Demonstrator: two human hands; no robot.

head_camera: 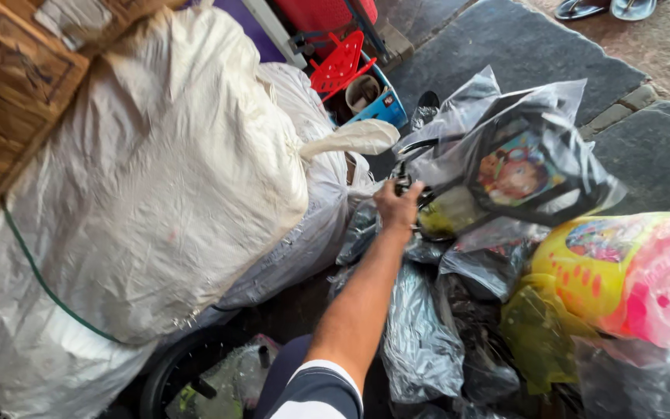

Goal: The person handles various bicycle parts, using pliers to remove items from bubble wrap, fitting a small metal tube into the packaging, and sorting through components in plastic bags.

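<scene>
A bare right hand (397, 203) reaches out at the end of an arm in a navy-and-white striped sleeve (318, 392), fingers clenched around the dark metal handlebar (411, 147) of a small children's ride-on toy wrapped in clear plastic film (517, 167). The wrapped toy, with a colourful cartoon panel on its front, sits at about two o'clock from the hand, touching it at the bar. At nine o'clock stands a large off-white woven sack (157, 178), bulging and bound with a thin green cord; a second pale sack leans just behind it. At four o'clock lies a yellow-and-pink plastic toy in a clear bag (630, 271), above a heap of crumpled black and grey plastic bags (428, 334). At twelve o'clock, a red plastic stool (340, 66) rests near the grey stone paving (505, 46). The left hand is out of view.
</scene>
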